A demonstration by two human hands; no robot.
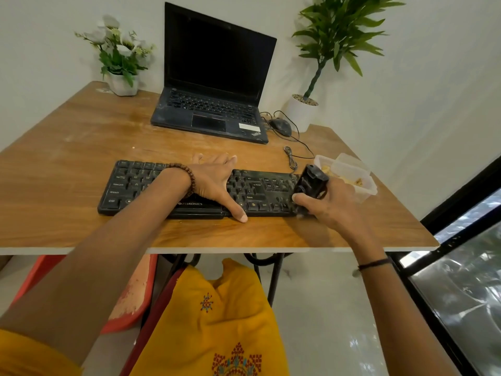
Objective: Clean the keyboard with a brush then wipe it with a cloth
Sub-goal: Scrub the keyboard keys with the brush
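Left hand point(214, 180) lying flat, fingers spread, pinning keyboard point(130, 185). Right hand point(333, 204) gripping brush point(311, 183) at right-end keys. Advice: sweeping lightly row by row, pushing dust toward table point(81, 137) edge.

Tabletop point(81, 147): wood-grain, matt, scuffed. Keyboard point(260, 191): black plastic, dusty. Container point(349, 172): translucent plastic. Floor point(325, 308): glossy.

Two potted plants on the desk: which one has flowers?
The left plant, with white blooms; the right plant, beside the mouse, is only green leaves.
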